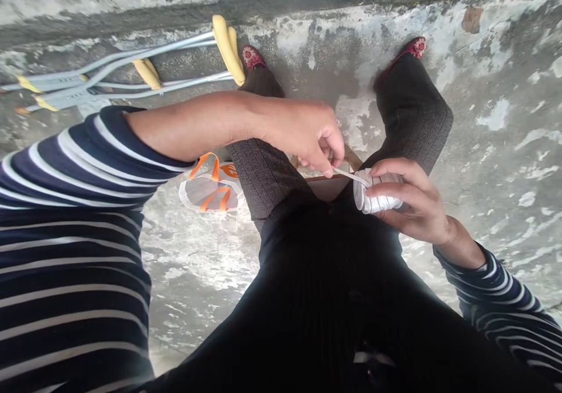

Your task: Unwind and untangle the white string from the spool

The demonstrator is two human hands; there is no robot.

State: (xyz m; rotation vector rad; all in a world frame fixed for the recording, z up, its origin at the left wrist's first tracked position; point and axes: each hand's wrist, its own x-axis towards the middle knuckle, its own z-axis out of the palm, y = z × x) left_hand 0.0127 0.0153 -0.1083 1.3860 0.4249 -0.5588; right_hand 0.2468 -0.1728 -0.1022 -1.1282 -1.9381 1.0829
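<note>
The person's left hand (314,135) has thumb and forefinger pinched together on the free end of a narrow, flat white strip (349,174). The strip runs right to a white, coiled, fabric-like roll (370,204), which sits above the lap, clasped in the curled fingers and thumb of the right hand (419,205). The hands are apart, joined only by the strip. Far left, grey metal crutches with yellow pads (118,74) lie on the mottled grey concrete floor (500,176); nearer stands a white bag with orange handles (197,195).

Left hand (314,141) pinches a strip (349,174) of a white roll (369,203) in the right hand (415,200) at three o'clock; crutches (148,74) lie at ten.
</note>
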